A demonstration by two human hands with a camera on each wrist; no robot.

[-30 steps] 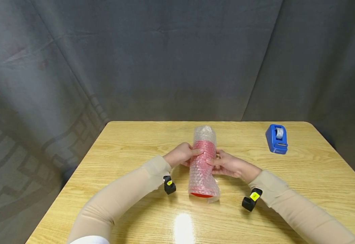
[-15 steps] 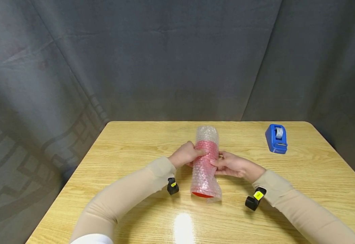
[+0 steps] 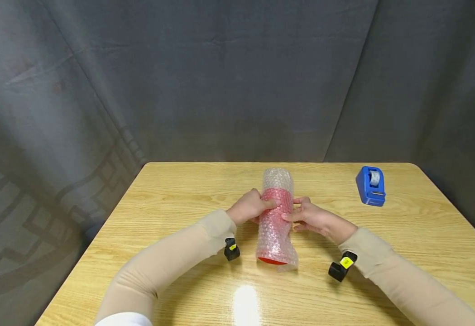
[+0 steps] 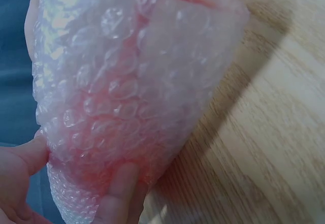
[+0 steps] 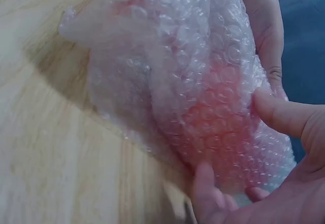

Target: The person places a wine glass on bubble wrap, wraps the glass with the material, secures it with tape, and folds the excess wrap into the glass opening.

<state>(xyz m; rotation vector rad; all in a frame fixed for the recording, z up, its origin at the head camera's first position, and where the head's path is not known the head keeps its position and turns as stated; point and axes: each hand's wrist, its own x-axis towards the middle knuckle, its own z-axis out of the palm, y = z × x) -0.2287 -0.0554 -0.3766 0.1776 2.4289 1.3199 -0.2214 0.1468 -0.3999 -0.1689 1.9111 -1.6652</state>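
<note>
While sleeved forearms (image 3: 176, 256) angle inward, hands (image 3: 248, 207) (image 3: 314, 218) grip bubble-wrapped cylinder (image 3: 275, 233) from opposite sides.

We see a red thing (image 3: 271, 261) | rolled up in clear bubble wrap (image 3: 275, 237) | the wrap pokes past its far end | loose flap near us, on the right | long way points away from us

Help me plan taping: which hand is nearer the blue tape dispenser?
Right. The right hand is below-left of the blue tape dispenser in the head view; the left hand is farther left, across the wrapped bundle.
</note>
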